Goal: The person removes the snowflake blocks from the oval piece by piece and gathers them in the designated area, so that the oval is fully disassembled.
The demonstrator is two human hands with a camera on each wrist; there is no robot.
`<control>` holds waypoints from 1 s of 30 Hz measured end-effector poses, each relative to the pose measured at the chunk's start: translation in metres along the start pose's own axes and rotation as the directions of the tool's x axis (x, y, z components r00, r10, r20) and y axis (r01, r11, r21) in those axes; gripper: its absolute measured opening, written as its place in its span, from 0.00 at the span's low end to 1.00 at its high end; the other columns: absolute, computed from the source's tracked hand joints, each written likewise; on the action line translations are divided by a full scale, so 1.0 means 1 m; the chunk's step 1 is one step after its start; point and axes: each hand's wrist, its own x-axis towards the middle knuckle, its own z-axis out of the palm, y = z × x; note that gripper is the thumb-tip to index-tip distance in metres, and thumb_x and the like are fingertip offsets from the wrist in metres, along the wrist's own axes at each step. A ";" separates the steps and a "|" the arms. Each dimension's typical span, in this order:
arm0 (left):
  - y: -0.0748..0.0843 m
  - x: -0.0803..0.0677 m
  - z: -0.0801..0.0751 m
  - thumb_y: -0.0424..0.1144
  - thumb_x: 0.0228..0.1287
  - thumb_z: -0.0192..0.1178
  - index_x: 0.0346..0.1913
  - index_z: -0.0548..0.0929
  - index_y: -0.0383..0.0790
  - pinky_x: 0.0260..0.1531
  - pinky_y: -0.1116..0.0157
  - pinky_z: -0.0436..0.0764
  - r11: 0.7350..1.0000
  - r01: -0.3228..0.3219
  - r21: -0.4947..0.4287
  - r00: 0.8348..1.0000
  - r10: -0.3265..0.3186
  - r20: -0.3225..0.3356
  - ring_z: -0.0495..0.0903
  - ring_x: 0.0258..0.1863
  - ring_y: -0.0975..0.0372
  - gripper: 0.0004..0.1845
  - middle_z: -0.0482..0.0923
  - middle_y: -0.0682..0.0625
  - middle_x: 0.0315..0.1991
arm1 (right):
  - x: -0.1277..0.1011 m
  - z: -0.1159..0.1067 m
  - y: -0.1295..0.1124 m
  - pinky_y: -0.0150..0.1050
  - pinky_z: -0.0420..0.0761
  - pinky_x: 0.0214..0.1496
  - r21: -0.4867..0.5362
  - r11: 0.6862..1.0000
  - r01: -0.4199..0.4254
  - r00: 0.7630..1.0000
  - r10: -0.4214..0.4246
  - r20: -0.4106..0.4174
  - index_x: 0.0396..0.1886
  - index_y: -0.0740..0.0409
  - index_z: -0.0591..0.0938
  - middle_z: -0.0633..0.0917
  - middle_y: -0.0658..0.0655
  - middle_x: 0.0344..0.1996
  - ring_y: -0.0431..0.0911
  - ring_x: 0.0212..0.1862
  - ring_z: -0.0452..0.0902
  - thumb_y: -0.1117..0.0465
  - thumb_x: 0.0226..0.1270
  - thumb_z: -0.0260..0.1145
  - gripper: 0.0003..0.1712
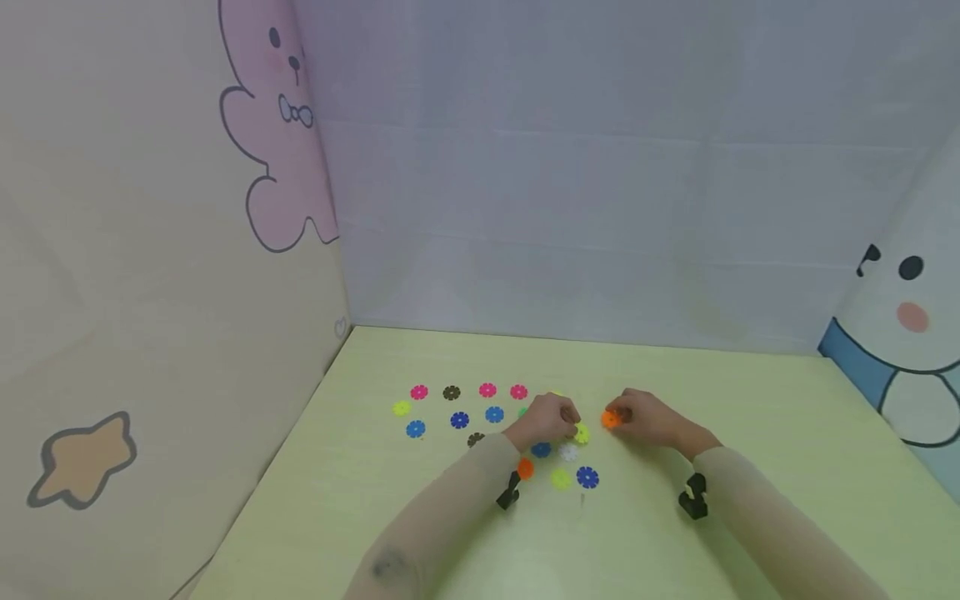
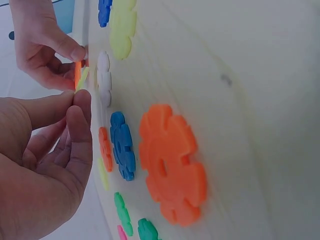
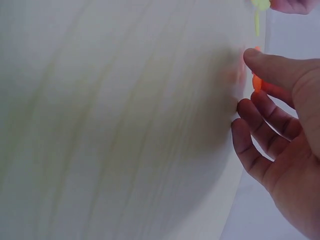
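left hand point(image 1: 547, 419): fingers curled, thumb and forefinger pinch a yellow-green disc point(image 1: 582, 432) by its edge, just above the bench point(image 1: 750, 467). In the left wrist view the disc point(image 2: 82, 79) shows edge-on, tilted toward the other hand.
right hand point(image 1: 648, 417): fingers pinch an orange disc point(image 1: 611, 419) at the rim; the right wrist view shows only a sliver of orange point(image 3: 256, 82) behind the thumb, other fingers loosely spread below it.
gap: the two held discs are just beside each other, edges facing. Touching or slotted together, cannot tell.
grip reason: my read is that a rim pinch leaves the notched edges free, so one notch can meet the other.
loose discs: spread flat on the bench left of and under the hands. Back row has a pink disc point(image 1: 419, 392), a dark one point(image 1: 451, 392) and two more pink. Nearer row has blue discs point(image 1: 460, 420). A white disc point(image 1: 568, 452), another orange disc point(image 1: 526, 469) and a blue disc point(image 1: 587, 477) lie close to the left wrist.
layout reason: laid singly, not stacked, so likely each is easy to pick by colour.
wrists: a black camera mount point(image 1: 693, 496) sits on the right sleeve, another on the left.
surround: pale cloth walls with cartoon figures, a pink bear point(image 1: 281, 125) on the left.
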 end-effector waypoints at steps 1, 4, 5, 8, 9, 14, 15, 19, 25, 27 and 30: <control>0.000 0.000 0.001 0.32 0.56 0.66 0.36 0.84 0.41 0.31 0.71 0.76 1.000 0.005 0.018 1.000 -0.005 0.000 0.76 0.29 0.66 0.05 0.80 0.55 0.30 | 0.000 0.001 0.000 0.37 0.70 0.33 0.000 1.000 -0.003 1.000 0.003 0.005 0.45 0.64 0.83 0.73 0.49 0.27 0.43 0.31 0.66 0.63 0.57 0.70 0.15; 0.001 0.001 0.004 0.33 0.56 0.66 0.36 0.84 0.41 0.31 0.72 0.76 0.998 0.018 0.052 1.000 -0.019 0.002 0.75 0.29 0.67 0.05 0.80 0.56 0.30 | 0.000 0.002 0.000 0.37 0.69 0.34 -0.001 1.000 -0.021 1.000 0.021 0.023 0.45 0.63 0.83 0.73 0.49 0.27 0.43 0.31 0.66 0.62 0.57 0.71 0.16; 0.002 0.001 0.005 0.33 0.56 0.66 0.36 0.84 0.42 0.31 0.72 0.76 0.998 0.022 0.052 1.000 -0.023 0.003 0.75 0.29 0.67 0.04 0.79 0.56 0.30 | 0.000 0.002 -0.001 0.37 0.69 0.34 -0.001 1.000 -0.025 0.999 0.025 0.027 0.45 0.63 0.83 0.73 0.49 0.27 0.43 0.31 0.66 0.62 0.57 0.70 0.16; 0.002 0.001 0.008 0.33 0.56 0.65 0.36 0.84 0.42 0.30 0.72 0.76 0.998 0.028 0.050 1.000 -0.028 -0.001 0.75 0.28 0.67 0.04 0.79 0.56 0.30 | 0.000 0.002 -0.002 0.38 0.69 0.34 -0.009 1.000 -0.025 0.999 0.025 0.029 0.45 0.63 0.83 0.73 0.49 0.27 0.43 0.31 0.66 0.62 0.57 0.71 0.16; 0.002 0.002 0.008 0.33 0.56 0.65 0.35 0.84 0.42 0.29 0.72 0.75 0.998 0.030 0.050 1.000 -0.030 -0.005 0.74 0.28 0.67 0.04 0.79 0.56 0.30 | 0.000 0.002 -0.003 0.38 0.69 0.34 -0.010 1.000 -0.023 0.999 0.023 0.028 0.45 0.63 0.83 0.73 0.49 0.27 0.43 0.31 0.66 0.62 0.57 0.70 0.16; 0.003 0.003 0.010 0.32 0.56 0.65 0.35 0.84 0.42 0.30 0.71 0.75 0.997 0.045 0.056 0.999 -0.044 -0.015 0.74 0.29 0.66 0.04 0.79 0.56 0.30 | 0.000 0.001 -0.004 0.38 0.70 0.35 -0.020 1.000 -0.022 0.999 0.023 0.032 0.45 0.63 0.84 0.74 0.48 0.28 0.43 0.32 0.67 0.61 0.57 0.70 0.16; 0.003 0.003 0.010 0.33 0.56 0.65 0.35 0.84 0.42 0.30 0.71 0.76 0.997 0.048 0.056 0.999 -0.047 -0.015 0.74 0.29 0.66 0.04 0.79 0.56 0.30 | 0.000 0.001 -0.004 0.38 0.70 0.36 -0.022 0.999 -0.030 0.999 0.030 0.035 0.45 0.63 0.84 0.74 0.48 0.28 0.43 0.32 0.67 0.61 0.57 0.71 0.16; 0.003 0.003 0.010 0.33 0.57 0.65 0.36 0.84 0.42 0.31 0.71 0.76 0.997 0.060 0.052 0.998 -0.060 -0.011 0.74 0.29 0.66 0.04 0.79 0.56 0.30 | 0.001 0.001 -0.004 0.38 0.71 0.36 -0.020 0.998 -0.058 0.997 0.059 0.043 0.45 0.63 0.84 0.74 0.48 0.28 0.43 0.32 0.67 0.60 0.57 0.71 0.16; 0.003 0.005 0.009 0.33 0.57 0.65 0.37 0.84 0.41 0.30 0.72 0.76 0.997 0.043 0.063 0.999 -0.042 -0.021 0.74 0.29 0.66 0.05 0.79 0.56 0.30 | 0.001 0.002 -0.004 0.39 0.70 0.36 -0.026 0.998 -0.063 0.997 0.064 0.042 0.45 0.63 0.83 0.74 0.49 0.28 0.44 0.32 0.67 0.61 0.58 0.70 0.16; 0.003 0.005 0.009 0.32 0.57 0.65 0.37 0.84 0.40 0.30 0.72 0.76 0.997 0.037 0.063 0.999 -0.035 -0.025 0.74 0.28 0.66 0.05 0.79 0.56 0.30 | 0.001 0.002 -0.004 0.39 0.70 0.36 -0.023 0.997 -0.079 0.996 0.080 0.038 0.46 0.63 0.83 0.74 0.50 0.28 0.44 0.32 0.67 0.61 0.58 0.70 0.16; 0.002 0.004 0.009 0.33 0.57 0.65 0.37 0.85 0.41 0.29 0.72 0.76 0.997 0.042 0.059 0.999 -0.040 -0.028 0.74 0.28 0.67 0.05 0.79 0.56 0.30 | 0.001 0.002 -0.004 0.39 0.70 0.36 -0.022 0.996 -0.089 0.995 0.090 0.035 0.46 0.63 0.83 0.73 0.50 0.28 0.45 0.32 0.66 0.62 0.58 0.69 0.16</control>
